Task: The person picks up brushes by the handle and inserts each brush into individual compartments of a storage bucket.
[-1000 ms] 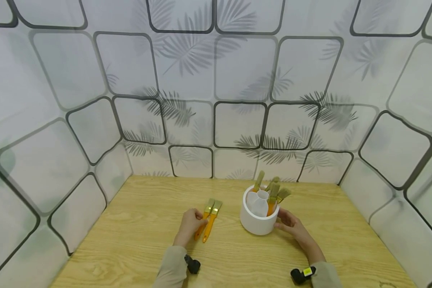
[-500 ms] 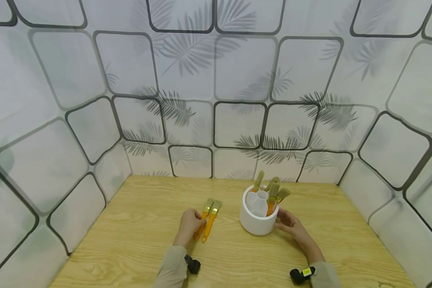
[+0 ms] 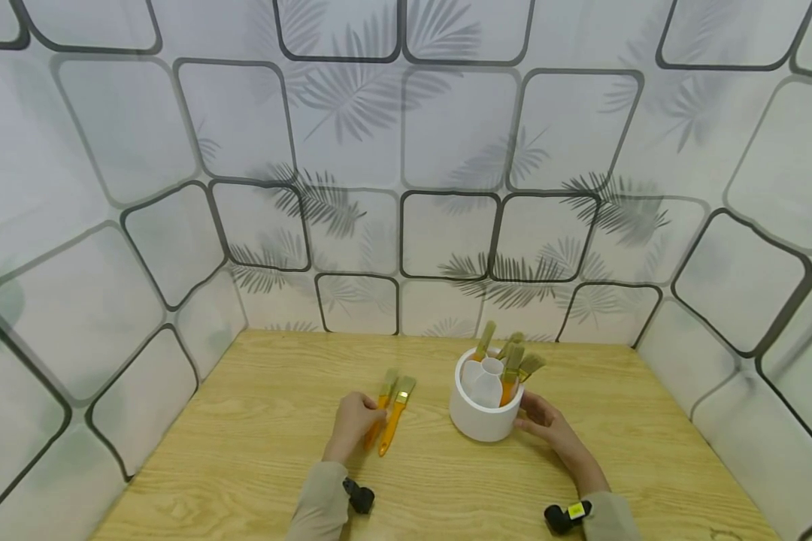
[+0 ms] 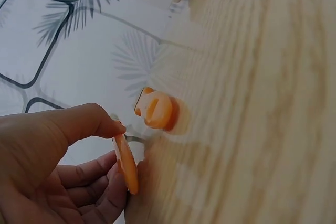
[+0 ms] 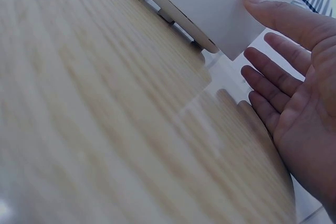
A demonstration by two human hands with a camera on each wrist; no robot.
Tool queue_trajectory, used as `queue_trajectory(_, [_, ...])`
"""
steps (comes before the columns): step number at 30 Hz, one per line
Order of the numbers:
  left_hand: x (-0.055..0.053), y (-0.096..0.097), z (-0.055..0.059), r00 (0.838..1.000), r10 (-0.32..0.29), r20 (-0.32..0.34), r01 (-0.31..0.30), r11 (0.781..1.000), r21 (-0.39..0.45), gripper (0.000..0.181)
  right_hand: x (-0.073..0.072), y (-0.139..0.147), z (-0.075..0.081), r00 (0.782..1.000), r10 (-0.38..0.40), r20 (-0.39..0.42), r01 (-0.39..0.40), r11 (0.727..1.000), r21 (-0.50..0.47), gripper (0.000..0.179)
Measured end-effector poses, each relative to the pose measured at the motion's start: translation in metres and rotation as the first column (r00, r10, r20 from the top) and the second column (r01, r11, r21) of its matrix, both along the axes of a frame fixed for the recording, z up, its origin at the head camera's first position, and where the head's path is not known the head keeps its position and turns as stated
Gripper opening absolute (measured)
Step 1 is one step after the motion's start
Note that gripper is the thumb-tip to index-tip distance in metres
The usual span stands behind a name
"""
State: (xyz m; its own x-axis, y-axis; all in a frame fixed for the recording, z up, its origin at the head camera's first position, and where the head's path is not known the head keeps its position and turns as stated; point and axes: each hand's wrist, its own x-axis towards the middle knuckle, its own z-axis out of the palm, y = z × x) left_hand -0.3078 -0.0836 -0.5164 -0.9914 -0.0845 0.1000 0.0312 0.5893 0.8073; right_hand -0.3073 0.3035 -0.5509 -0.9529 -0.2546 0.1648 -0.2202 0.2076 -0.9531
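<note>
Between thumb and fingers, my left hand [image 3: 356, 422] pinches the orange handle of a flat paintbrush [image 4: 126, 165]; in the left wrist view the handle is turned edge-on. Right beside it a second orange-handled paintbrush [image 3: 395, 418] lies on the table, bristles pointing away. My right hand [image 3: 551, 424] is at the right side of a round white brush holder [image 3: 480, 421]. In the right wrist view its thumb touches the white wall [image 5: 210, 3] and the other fingers are loosely extended. Several paintbrushes [image 3: 512, 364] stand bristles-up inside the holder.
The wooden table [image 3: 243, 451] runs back to a patterned wall covering [image 3: 446, 233], which also encloses the left and right sides. A black wrist camera [image 3: 360, 497] sits on the left sleeve, another camera [image 3: 567, 517] on the right.
The pinched paintbrush has turned in my left hand, from lying flat to more edge-on, its bristles a little further left and up. My right hand and the holder stay in place.
</note>
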Motion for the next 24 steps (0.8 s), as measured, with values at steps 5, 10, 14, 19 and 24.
queue_trajectory(5, [-0.002,-0.004,0.0,1.0,-0.003,-0.008,0.004,1.0,0.01,0.013,0.0,0.0,0.0,1.0,-0.007,-0.013,0.007,1.0,0.0,0.057])
queue_trajectory(10, [-0.006,-0.007,-0.002,1.0,-0.012,-0.016,0.012,1.0,0.006,0.014,0.0,0.0,0.0,1.0,-0.015,-0.026,0.015,1.0,0.007,0.057])
queue_trajectory(14, [-0.007,-0.009,-0.003,1.0,-0.03,-0.003,0.03,0.999,0.017,0.014,0.001,0.0,0.001,1.0,-0.02,-0.02,0.02,1.0,0.014,0.057])
queue_trajectory(19, [-0.007,-0.01,-0.001,0.999,-0.051,-0.01,0.051,0.998,0.044,0.014,0.001,-0.001,0.001,1.0,-0.017,0.006,0.017,1.0,0.007,0.059])
queue_trajectory(24, [-0.01,-0.011,0.001,0.997,-0.073,-0.025,0.075,0.994,0.076,0.019,0.001,-0.001,0.001,1.0,0.001,0.006,-0.001,1.0,-0.005,0.058])
